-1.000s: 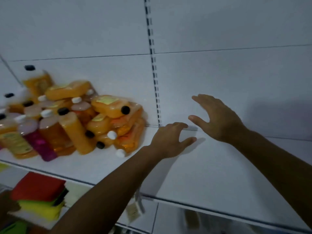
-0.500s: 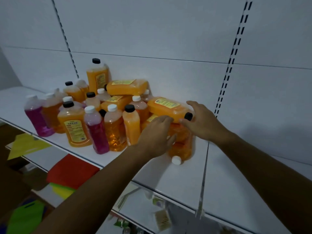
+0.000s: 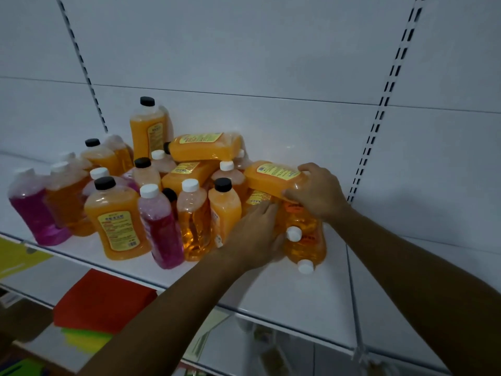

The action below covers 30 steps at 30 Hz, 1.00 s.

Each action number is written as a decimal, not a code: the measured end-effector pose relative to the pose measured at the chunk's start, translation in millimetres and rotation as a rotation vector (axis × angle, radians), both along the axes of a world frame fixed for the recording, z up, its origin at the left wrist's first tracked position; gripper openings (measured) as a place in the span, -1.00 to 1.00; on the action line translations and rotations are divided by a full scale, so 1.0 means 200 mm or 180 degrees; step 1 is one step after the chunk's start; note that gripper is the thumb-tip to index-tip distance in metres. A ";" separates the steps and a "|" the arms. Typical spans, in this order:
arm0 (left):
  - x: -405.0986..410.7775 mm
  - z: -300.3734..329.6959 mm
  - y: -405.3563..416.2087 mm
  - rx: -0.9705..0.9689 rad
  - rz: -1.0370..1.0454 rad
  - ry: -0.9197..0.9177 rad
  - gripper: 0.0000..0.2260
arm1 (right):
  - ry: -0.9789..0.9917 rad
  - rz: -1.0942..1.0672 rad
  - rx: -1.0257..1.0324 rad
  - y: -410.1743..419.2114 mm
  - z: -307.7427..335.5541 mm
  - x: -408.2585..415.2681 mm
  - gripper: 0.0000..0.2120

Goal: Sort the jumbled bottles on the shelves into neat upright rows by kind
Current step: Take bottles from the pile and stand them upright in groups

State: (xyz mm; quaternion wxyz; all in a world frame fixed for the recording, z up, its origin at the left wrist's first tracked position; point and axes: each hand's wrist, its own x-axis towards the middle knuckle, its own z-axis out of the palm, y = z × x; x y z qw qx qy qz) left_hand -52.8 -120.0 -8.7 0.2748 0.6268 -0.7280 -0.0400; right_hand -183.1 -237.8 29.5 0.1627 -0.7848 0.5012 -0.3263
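Note:
A jumble of bottles fills the left of the white shelf [image 3: 271, 294]: opaque orange ones with black caps [image 3: 116, 221], clear orange ones with white caps [image 3: 193, 221] and pink ones [image 3: 165, 234]. Some stand, others lie stacked, one across the top [image 3: 208, 146]. My right hand [image 3: 317, 194] grips the cap end of a lying opaque orange bottle [image 3: 271, 175] at the pile's right edge. Just below it, my left hand [image 3: 254, 234] curls round a lying orange bottle [image 3: 256, 198]. Two clear orange bottles [image 3: 306, 240] lie beneath, white caps towards me.
The shelf's right part [image 3: 406, 280] is bare white board. Slotted uprights [image 3: 379, 118] run up the back wall. On the shelf below lie a red sheet [image 3: 103, 299] and yellow-green ones [image 3: 81, 340]. A second pink bottle [image 3: 35, 218] stands at the far left.
The view swung left onto the bottle pile. Both hands moved from the bare shelf onto the pile's right side; the right hand closed round the top lying bottle, the left went lower.

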 end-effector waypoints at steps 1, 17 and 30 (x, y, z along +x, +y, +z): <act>0.01 -0.01 0.00 -0.0010 -0.0026 0.0001 -0.53 | -0.0124 -0.0039 -0.0040 0.01 0.01 0.01 -0.33; -0.28 0.20 -0.14 -0.0906 0.0098 0.0198 -0.46 | -0.1059 -0.0717 -0.0289 0.14 0.27 -0.50 -0.56; -1.10 0.04 -0.49 -0.0192 -0.0489 0.0144 -0.51 | -0.0631 -0.1012 0.0198 0.13 0.21 -1.26 -0.42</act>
